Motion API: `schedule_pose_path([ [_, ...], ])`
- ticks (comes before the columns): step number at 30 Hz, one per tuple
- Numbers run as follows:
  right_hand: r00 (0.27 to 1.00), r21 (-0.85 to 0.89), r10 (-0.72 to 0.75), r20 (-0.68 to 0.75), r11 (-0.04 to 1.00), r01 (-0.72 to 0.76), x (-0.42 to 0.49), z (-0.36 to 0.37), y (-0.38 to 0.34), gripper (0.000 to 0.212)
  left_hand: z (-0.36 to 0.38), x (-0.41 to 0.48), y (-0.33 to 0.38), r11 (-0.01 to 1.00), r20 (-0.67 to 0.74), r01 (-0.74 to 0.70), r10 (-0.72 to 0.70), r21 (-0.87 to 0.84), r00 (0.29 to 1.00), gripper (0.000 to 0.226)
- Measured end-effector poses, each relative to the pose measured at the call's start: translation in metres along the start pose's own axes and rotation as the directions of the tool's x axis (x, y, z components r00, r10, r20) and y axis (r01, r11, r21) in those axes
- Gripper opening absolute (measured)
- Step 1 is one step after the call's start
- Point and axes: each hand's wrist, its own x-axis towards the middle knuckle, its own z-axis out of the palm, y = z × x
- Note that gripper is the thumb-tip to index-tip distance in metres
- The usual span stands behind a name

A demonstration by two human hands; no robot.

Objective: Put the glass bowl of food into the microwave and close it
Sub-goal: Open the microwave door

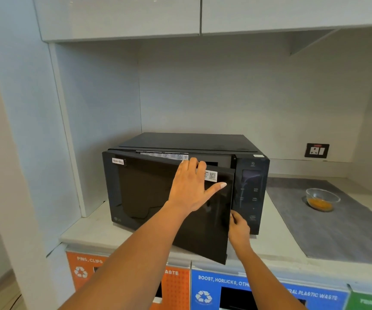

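A black microwave [251,193] stands on the white counter, its door [149,193] hinged at the left and swung partly out. My left hand [191,189] lies flat on the door's front near its top right, fingers spread over the upper edge. My right hand [238,229] sits lower, with its fingers curled around the door's free right edge. The glass bowl [322,199], holding orange food, rests on a grey mat to the right of the microwave, apart from both hands. The oven cavity is mostly hidden by the door.
The grey mat [337,231] covers the counter right of the microwave. A wall socket [317,150] sits behind it. Cabinets [118,16] hang overhead and a side panel [69,130] stands at the left. Labelled orange [84,269] and blue [214,291] recycling bins sit under the counter.
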Motion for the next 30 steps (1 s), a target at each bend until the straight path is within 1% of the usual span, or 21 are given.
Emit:
schedule_pose_path([
  [3, 0.999, -0.053, -0.004, 0.042, 0.999, 0.007, -0.009, -0.004, 0.000, 0.031, -0.009, -0.008, -0.003, 0.999, 0.016, -0.012, 0.013, -0.044, 1.000, 0.078],
  [8, 0.998, -0.155, 0.002, 0.063, 0.988, 0.008, -0.033, -0.006, 0.008, 0.026, -0.029, -0.020, -0.006, 0.991, 0.053, -0.011, 0.019, -0.135, 0.998, 0.076],
  [12, 0.996, -0.235, -0.012, 0.085, 0.971, 0.031, -0.049, -0.006, 0.004, 0.025, -0.047, -0.027, -0.007, 0.991, 0.098, -0.002, 0.015, -0.136, 0.995, 0.078],
  [16, 0.992, -0.318, -0.044, 0.116, 0.945, 0.079, -0.073, -0.006, 0.002, 0.025, -0.064, -0.043, -0.010, 0.984, 0.139, 0.025, -0.001, -0.175, 0.990, 0.080],
  [20, 0.989, -0.318, -0.087, 0.119, 0.940, 0.120, -0.102, -0.003, -0.001, 0.025, -0.081, -0.066, -0.013, 0.987, 0.123, 0.024, -0.004, -0.157, 0.992, 0.081],
  [26, 0.975, -0.286, -0.147, 0.165, 0.939, 0.190, -0.147, 0.004, -0.005, 0.023, -0.111, -0.093, -0.031, 0.982, 0.115, 0.023, -0.001, -0.188, 0.993, 0.078],
  [30, 0.953, -0.225, -0.228, 0.199, 0.936, 0.271, -0.178, 0.013, -0.003, 0.019, -0.135, -0.107, -0.049, 0.977, 0.170, 0.035, 0.002, -0.211, 0.985, 0.089],
])
